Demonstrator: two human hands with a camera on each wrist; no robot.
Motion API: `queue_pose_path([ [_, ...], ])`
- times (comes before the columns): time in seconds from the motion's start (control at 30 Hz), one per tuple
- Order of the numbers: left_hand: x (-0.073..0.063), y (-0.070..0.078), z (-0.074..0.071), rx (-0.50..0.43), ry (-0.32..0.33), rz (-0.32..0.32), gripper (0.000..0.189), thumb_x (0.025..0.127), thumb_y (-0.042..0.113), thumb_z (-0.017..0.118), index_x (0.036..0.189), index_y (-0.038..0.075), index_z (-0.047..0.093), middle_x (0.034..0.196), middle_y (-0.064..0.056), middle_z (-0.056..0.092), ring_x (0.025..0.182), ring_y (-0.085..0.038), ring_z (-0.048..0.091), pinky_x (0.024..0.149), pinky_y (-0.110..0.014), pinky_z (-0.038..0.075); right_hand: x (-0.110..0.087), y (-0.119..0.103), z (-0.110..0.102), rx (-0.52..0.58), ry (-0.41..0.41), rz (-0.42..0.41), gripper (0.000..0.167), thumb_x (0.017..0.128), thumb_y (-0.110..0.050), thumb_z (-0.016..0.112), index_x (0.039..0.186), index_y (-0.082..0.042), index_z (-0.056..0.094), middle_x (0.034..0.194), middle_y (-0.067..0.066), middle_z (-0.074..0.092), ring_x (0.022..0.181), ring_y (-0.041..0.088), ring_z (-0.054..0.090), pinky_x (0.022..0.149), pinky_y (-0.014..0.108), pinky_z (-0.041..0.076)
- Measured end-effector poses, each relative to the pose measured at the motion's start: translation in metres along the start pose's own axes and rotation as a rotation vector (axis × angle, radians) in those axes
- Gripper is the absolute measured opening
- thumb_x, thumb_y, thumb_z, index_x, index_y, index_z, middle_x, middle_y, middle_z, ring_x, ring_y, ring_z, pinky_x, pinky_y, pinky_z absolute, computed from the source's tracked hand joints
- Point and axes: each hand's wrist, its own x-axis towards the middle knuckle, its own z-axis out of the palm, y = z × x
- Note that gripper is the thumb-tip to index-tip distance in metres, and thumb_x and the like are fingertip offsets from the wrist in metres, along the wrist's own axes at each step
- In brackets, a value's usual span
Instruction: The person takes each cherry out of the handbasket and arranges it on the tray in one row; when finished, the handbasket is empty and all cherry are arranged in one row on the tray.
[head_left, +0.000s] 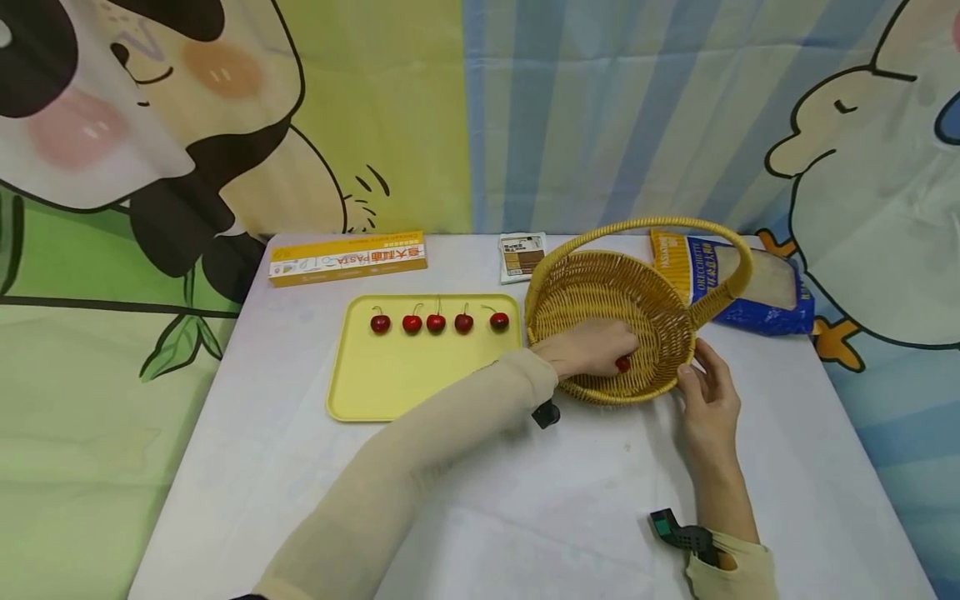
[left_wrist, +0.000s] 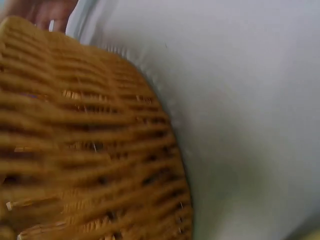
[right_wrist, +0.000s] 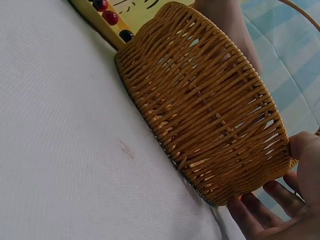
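Note:
My left hand (head_left: 596,346) reaches down inside a yellow-brown wicker basket (head_left: 577,287), fingers curled at a dark red cherry (head_left: 623,363). The fingertips are partly hidden, and the hand covers part of the cherry. My right hand (head_left: 711,400) holds the basket's right side, thumb at the rim and fingers against the outside. In the right wrist view, that thumb and those fingers (right_wrist: 282,197) sit at the basket's lower right end. The basket's woven wall (left_wrist: 90,135) fills much of the left wrist view. Left of the basket, several red cherries with stems stand in a row on a yellow tray (head_left: 405,375).
A yellow pasta box (head_left: 348,258) lies at the back left of the white-covered table (head_left: 540,517). Behind the basket are a small packet (head_left: 521,257) and a blue and yellow orecchiette bag (head_left: 750,287). The tall basket handle (head_left: 738,250) arches over the opening. A patterned curtain hangs behind.

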Motion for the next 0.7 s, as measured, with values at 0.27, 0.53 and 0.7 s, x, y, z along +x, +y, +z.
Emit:
queue_pose_path([
  [0.27,-0.009,-0.005,-0.005,0.083,-0.022,-0.116,0.034,0.095,0.054,0.072,0.091,0.021,0.064,0.084,0.009,0.062,0.069,-0.007,0.05,0.062,-0.023,0.045,-0.001,-0.003,0.001,0.013,0.013,0.029,0.052,0.109,-0.017,0.055,0.159,-0.021,0.043,0.162,0.003,0.045,0.136,0.014,0.053,0.094,0.007,0.05],
  [0.53,-0.012,-0.017,0.002,-0.24,-0.088,0.033,0.025,0.093,-0.002,0.068,0.112,0.013,0.074,0.104,0.002,0.07,0.085,-0.007,0.059,0.071,-0.018,0.05,-0.002,-0.002,0.002,0.031,0.013,0.014,0.051,0.109,-0.015,0.056,0.158,-0.019,0.045,0.161,0.005,0.046,0.134,0.014,0.055,0.095,0.008,0.05],
  [0.7,-0.012,-0.02,0.007,-0.235,-0.067,0.039,0.01,0.096,0.005,0.07,0.102,0.012,0.074,0.095,0.003,0.067,0.081,-0.007,0.057,0.07,-0.018,0.047,-0.001,-0.001,0.002,0.035,0.01,0.019,0.051,0.109,-0.015,0.056,0.158,-0.02,0.045,0.161,0.005,0.046,0.135,0.014,0.054,0.095,0.008,0.051],
])
